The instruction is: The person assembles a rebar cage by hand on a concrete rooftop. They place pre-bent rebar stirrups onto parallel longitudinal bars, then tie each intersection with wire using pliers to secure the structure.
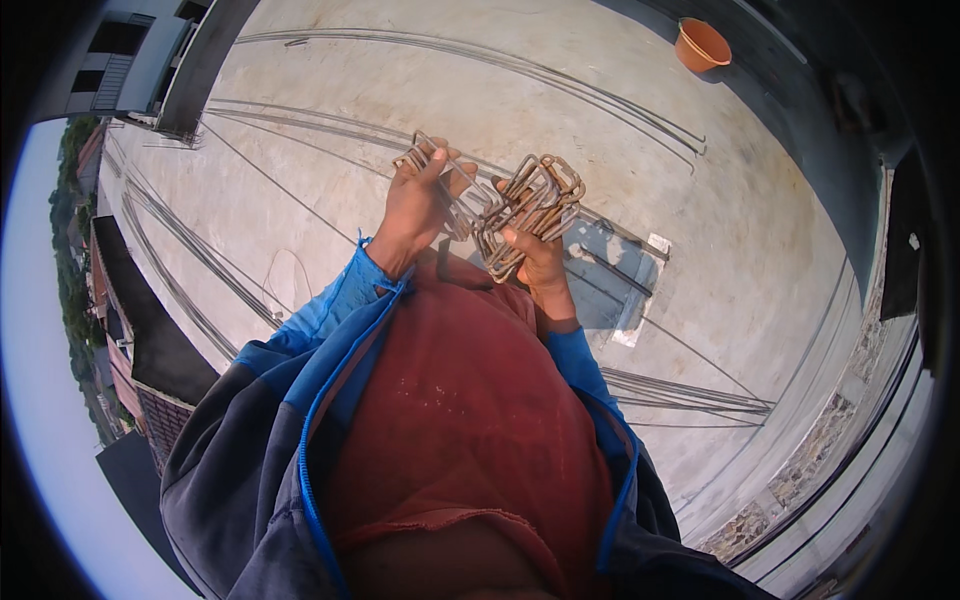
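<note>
Head view: my left fingers (437,164) are holding bent metal frames (464,212), my right fingers (515,238) are clasping a thicker bundle (530,208), above the concrete floor (740,230), inside its edges; both are probably feeling stiff and heavyish, straight sides giving surest hold.

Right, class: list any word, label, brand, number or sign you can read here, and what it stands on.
None can be read. The bent metal loops, the orange bucket and the jacket show no legible lettering; pale specks on the red shirt form no words.
</note>
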Available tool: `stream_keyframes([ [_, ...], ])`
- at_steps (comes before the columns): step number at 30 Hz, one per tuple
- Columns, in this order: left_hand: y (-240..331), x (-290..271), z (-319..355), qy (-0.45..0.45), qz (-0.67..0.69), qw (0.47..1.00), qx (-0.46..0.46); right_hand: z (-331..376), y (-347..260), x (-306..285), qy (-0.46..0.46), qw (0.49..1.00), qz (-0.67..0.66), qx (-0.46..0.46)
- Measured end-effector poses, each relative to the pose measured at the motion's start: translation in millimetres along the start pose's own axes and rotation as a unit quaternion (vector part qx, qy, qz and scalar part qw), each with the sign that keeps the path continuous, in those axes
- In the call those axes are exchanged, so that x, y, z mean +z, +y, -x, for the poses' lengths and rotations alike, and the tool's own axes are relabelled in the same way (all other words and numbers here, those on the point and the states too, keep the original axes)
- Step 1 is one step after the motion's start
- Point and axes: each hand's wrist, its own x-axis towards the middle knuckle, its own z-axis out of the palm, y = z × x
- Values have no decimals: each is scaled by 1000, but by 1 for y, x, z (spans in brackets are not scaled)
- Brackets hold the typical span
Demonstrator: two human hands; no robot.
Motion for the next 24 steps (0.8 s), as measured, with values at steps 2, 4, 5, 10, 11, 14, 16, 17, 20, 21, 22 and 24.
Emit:
stream_keyframes([
  [2,-3,7,-7,6,-25,999,23,7,-1,-6,8,999,1,43],
  [4,0,6,-26,48,-31,998,36,20,0,-4,-23,979,192,-70],
  [5,8,1,-42,66,2,996,64,28,-4,3,-39,950,284,-124],
  [10,59,-5,-74,-22,-104,994,25,46,-27,-10,-3,962,243,-127],
  [11,60,6,-65,-59,-154,986,1,42,-26,-28,34,975,202,-90],
  [14,39,48,-32,-141,-285,945,-73,37,-34,-78,122,988,93,-16],
  [16,14,59,-20,-188,-321,920,-122,33,-43,-91,107,993,50,12],
  [17,1,66,-15,-201,-331,910,-150,32,-47,-95,102,994,30,25],
  [20,-27,84,3,-234,-317,898,-196,33,-51,-83,91,995,42,27],
  [21,-35,88,7,-232,-317,896,-208,35,-55,-72,90,994,48,28],
  [22,-43,86,5,-243,-338,886,-203,37,-56,-65,91,994,60,18],
  [24,-51,79,2,-257,-373,870,-197,38,-59,-61,75,996,48,25],
])
